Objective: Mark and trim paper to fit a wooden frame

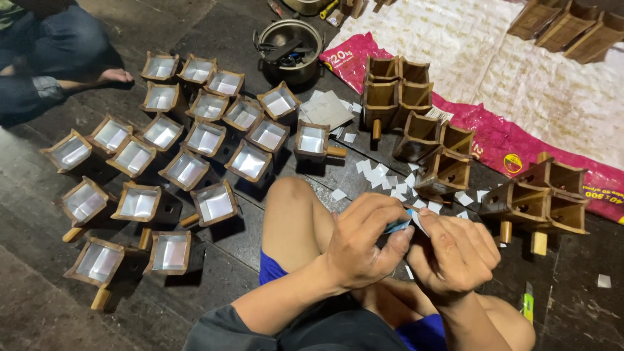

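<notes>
My left hand [364,240] and my right hand [455,253] meet over my bent knee [292,208], pinching a small blue-backed strip [398,225] with a white piece of paper at its tip between the fingertips. Small white paper squares [383,177] lie scattered on the dark floor just beyond my hands. Several small wooden box-shaped holders lined with white paper [195,166] stand to the left. Unlined brown wooden holders [442,169] stand to the right and behind.
A metal pot [289,49] holding tools sits at the back. A white sheet [520,71] over pink sacking [520,146] covers the right rear. Another person's leg and foot [78,71] rest at the top left. A yellow-green cutter [528,302] lies at right.
</notes>
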